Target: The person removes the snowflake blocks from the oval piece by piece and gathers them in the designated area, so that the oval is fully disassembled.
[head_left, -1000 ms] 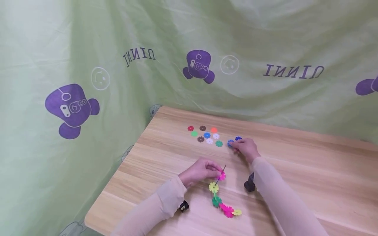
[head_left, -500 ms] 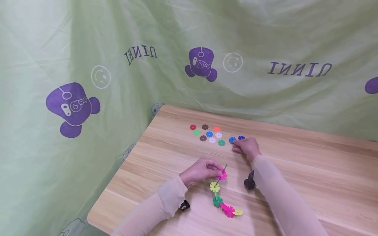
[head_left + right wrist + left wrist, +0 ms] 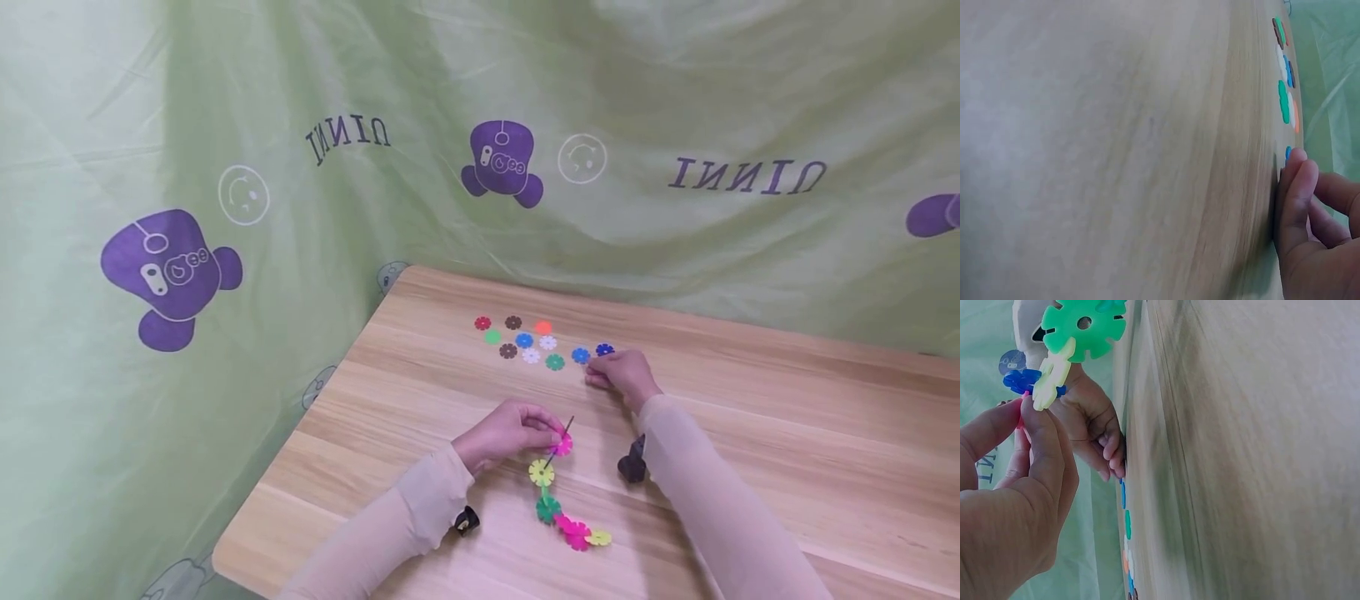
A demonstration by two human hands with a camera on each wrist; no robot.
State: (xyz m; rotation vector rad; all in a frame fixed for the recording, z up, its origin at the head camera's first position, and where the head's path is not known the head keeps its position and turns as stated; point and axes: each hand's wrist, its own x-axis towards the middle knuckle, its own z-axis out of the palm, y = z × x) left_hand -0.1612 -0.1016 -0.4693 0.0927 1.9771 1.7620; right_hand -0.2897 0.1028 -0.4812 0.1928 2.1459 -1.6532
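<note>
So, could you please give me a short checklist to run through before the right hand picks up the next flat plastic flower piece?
1. Left hand holds the pink flower end of the joined chain: ok.
2. Chain rests on the wooden table: ok.
3. Right hand fingertips beside the light blue flower piece: ok.
4. That piece gripped: cannot tell.
5. Loose pieces lie flat and apart: ok.

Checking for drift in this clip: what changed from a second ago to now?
The right hand drew back slightly from the light blue disc, which now lies free on the table, apart from the fingertips. The left hand still pinches the pink disc at the chain's top; the chain and the loose discs stayed put.
</note>
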